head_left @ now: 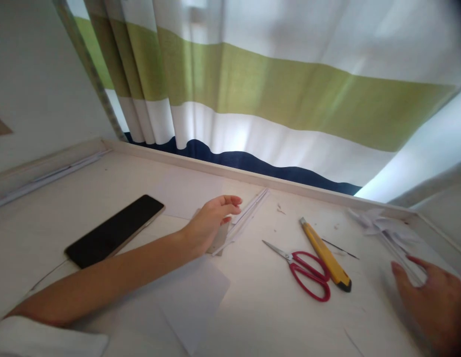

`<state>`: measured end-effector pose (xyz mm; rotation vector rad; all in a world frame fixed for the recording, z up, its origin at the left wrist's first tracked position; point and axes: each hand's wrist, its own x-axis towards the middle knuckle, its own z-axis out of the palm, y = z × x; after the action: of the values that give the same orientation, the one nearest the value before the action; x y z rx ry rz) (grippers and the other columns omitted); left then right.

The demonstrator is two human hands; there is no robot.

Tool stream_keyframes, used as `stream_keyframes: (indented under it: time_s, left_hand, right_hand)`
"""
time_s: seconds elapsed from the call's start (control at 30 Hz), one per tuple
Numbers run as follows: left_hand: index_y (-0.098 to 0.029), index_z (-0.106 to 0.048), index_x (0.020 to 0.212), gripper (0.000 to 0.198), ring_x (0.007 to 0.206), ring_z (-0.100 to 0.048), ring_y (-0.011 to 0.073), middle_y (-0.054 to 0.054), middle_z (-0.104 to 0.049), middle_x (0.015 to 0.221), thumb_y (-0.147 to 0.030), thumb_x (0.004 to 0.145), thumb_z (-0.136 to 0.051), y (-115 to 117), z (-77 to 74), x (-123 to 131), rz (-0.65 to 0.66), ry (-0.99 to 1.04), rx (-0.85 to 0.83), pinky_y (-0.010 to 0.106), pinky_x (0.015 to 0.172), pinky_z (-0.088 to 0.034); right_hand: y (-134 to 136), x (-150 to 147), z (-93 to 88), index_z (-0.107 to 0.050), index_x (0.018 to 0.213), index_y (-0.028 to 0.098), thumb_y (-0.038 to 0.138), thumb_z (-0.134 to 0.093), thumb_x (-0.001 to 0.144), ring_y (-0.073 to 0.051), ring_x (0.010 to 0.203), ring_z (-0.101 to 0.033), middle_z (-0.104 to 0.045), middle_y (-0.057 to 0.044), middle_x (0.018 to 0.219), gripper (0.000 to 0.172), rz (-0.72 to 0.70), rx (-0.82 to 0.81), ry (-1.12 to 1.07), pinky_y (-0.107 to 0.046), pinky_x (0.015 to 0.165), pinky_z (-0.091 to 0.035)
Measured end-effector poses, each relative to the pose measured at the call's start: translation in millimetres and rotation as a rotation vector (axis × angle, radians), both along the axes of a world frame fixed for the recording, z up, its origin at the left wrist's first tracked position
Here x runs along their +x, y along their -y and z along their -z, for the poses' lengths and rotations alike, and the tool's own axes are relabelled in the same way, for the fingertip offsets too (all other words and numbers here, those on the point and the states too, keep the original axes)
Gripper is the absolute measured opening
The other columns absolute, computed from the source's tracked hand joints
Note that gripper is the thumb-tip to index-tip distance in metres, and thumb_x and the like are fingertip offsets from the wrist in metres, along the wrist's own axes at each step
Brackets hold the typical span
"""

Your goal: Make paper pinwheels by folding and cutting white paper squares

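A folded white paper piece lies near the table's far right corner, its stem between the right hand's thumb and fingers; blur hides whether they grip. Leftward lie a yellow cutter and red scissors. The left hand, loosely curled with fingers parted, is just beside paper sticks near the far edge's middle. A phone lies farther left.
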<state>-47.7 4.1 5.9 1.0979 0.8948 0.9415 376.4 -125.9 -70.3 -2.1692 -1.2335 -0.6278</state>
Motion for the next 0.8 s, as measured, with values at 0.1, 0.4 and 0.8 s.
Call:
stream_keyframes:
  time_s: [0.1,0.4,0.8]
  left_hand:
    - [-0.02,-0.055,0.091,0.02,0.105,-0.046,0.0187,0.005,-0.054,0.11,-0.025,0.072,-0.055,-1.1,-5.9,-1.8,-0.025,-0.027,0.076,0.037,0.093,-0.028]
    - [-0.011,-0.043,0.12,0.046,0.124,-0.031,0.0237,0.015,-0.037,0.133,-0.028,0.078,-0.046,68.1,-9.9,-34.9,0.623,-0.703,0.868,0.039,0.103,-0.023]
    - [0.0,-0.021,0.132,0.067,0.129,-0.013,0.0281,0.02,-0.017,0.14,-0.045,0.084,-0.03,89.2,27.2,-54.7,0.749,-0.941,0.909,0.039,0.107,-0.015]
  right_hand:
    - [-19.8,-29.0,-6.9,-0.056,0.097,0.018,0.054,-0.033,0.07,-0.04,0.095,-0.048,-0.056,-0.017,0.087,0.05,-0.147,-0.121,0.141,-0.05,0.083,-0.034]
    - [-48.1,-160.5,-40.6,-0.058,0.101,0.023,0.047,-0.047,0.073,-0.031,0.099,-0.052,-0.06,-0.009,0.105,0.038,-0.972,-0.228,0.308,-0.046,0.082,-0.038]
    - [-27.1,-249.1,-7.9,-0.029,0.132,0.012,0.044,-0.039,0.083,-0.023,0.1,-0.056,-0.061,-0.01,0.112,0.06,-1.435,-0.19,0.488,-0.033,0.076,-0.047]
